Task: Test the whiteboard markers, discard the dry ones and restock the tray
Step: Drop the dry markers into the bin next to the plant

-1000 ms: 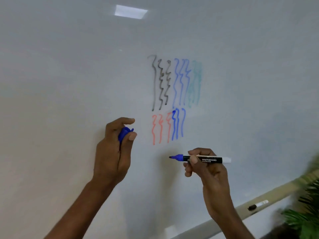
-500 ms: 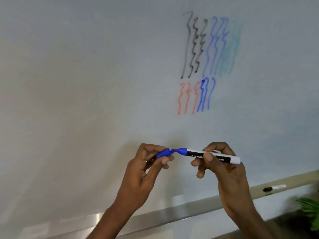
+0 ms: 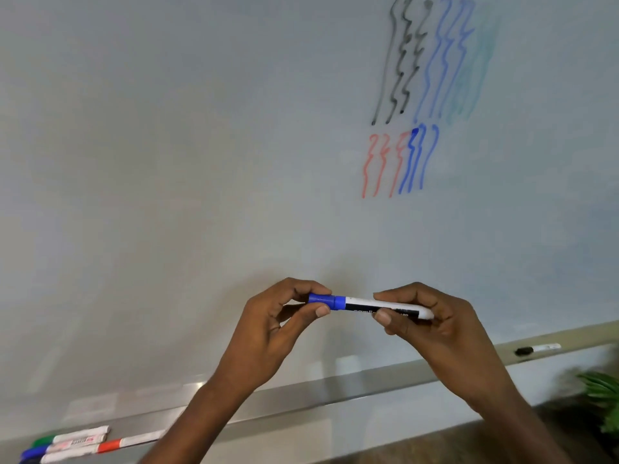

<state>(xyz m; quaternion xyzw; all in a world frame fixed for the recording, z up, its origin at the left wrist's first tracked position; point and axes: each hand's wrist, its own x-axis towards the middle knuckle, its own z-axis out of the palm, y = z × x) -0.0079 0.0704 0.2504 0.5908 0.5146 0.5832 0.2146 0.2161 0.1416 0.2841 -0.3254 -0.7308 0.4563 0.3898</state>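
I hold a blue whiteboard marker (image 3: 375,305) level in front of the whiteboard (image 3: 201,162). My right hand (image 3: 432,323) grips its white and black barrel. My left hand (image 3: 278,323) pinches the blue cap (image 3: 326,301), which sits on the marker's tip. Black, blue, faint green and red test squiggles (image 3: 425,95) mark the board at the upper right. On the metal tray (image 3: 335,393) below lie several capped markers (image 3: 77,443) at the far left and one black-capped marker (image 3: 537,349) at the right.
A green plant (image 3: 603,400) stands at the lower right, below the tray's right end. A dark wooden surface (image 3: 569,426) shows beneath the board on the right.
Both hands came down from the squiggles. My left hand brought the blue cap to the tip, and the cap now sits on the marker. The view has shifted down and left.
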